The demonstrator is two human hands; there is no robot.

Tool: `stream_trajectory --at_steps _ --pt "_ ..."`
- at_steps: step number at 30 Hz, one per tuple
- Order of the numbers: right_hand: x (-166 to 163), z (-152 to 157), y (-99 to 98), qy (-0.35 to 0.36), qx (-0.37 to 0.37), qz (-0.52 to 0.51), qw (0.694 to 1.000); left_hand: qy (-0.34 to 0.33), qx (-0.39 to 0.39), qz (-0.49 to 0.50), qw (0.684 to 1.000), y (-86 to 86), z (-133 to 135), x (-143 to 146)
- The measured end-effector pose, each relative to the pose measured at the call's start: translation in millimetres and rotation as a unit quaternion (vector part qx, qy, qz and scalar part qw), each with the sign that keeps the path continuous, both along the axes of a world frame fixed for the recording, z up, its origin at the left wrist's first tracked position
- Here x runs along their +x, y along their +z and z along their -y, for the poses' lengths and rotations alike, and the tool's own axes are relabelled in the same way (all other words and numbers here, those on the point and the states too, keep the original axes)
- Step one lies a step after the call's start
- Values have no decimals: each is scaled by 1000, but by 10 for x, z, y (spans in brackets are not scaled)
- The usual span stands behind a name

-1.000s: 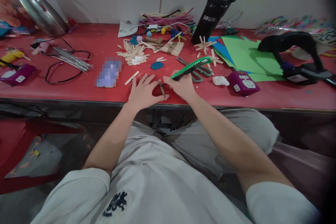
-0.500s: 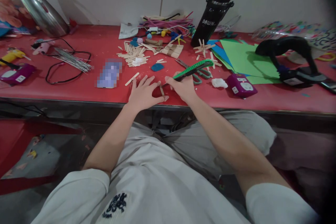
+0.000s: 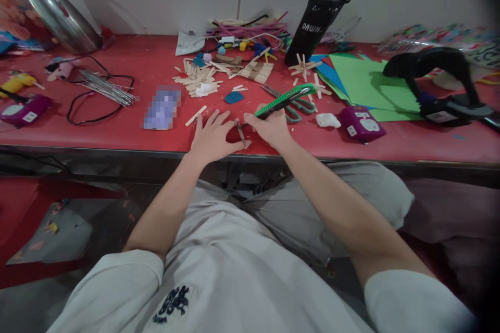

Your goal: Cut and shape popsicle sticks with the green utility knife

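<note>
Left hand (image 3: pixel 211 140) is fanned out, a short stick (image 3: pixel 241 133) held between thumb and forefinger near the bench's (image 3: pixel 117 135) front edge; a green cutter (image 3: pixel 283 100) is gripped in the right hand (image 3: pixel 275 129). Stick's probably light, stiff and easily split, so it's best held by the ends.

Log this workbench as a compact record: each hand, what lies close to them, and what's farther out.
left hand: fingers spread on the table, thumb and index finger holding a small strip
right hand: grips a green-and-black cutter
table: red
close by: blue disc, scissors, white wad
beyond hands: piled wooden sticks
back: black bottle marked DAWN
right side: green paper
left side: metal wires
</note>
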State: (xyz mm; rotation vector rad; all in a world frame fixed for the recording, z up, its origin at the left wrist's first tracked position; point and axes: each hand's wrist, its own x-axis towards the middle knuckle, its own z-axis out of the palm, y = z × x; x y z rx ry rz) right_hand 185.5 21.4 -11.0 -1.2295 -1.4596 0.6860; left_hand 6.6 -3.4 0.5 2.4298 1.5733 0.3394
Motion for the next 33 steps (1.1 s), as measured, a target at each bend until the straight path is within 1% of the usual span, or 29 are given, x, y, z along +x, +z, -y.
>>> stream_trajectory --at_steps 6,11,15,22,27,33 --pt "5 -13 -22 -2 -2 -30 1000 -1 1 -3 1000 9 5 -10" --pt "-17 10 4 15 -13 -25 999 2 5 -5 1000 -3 2 -4" --pt "-19 29 25 24 -3 2 1000 3 8 -3 1000 -9 3 -3" --pt "-2 3 -7 -4 -3 8 1000 0 -1 -7 1000 2 5 -11" --pt "14 -7 -35 -16 2 -9 1000 2 0 -4 1000 8 6 -11" --pt "3 -8 -52 10 -1 -33 999 0 8 -6 1000 -14 7 -9"
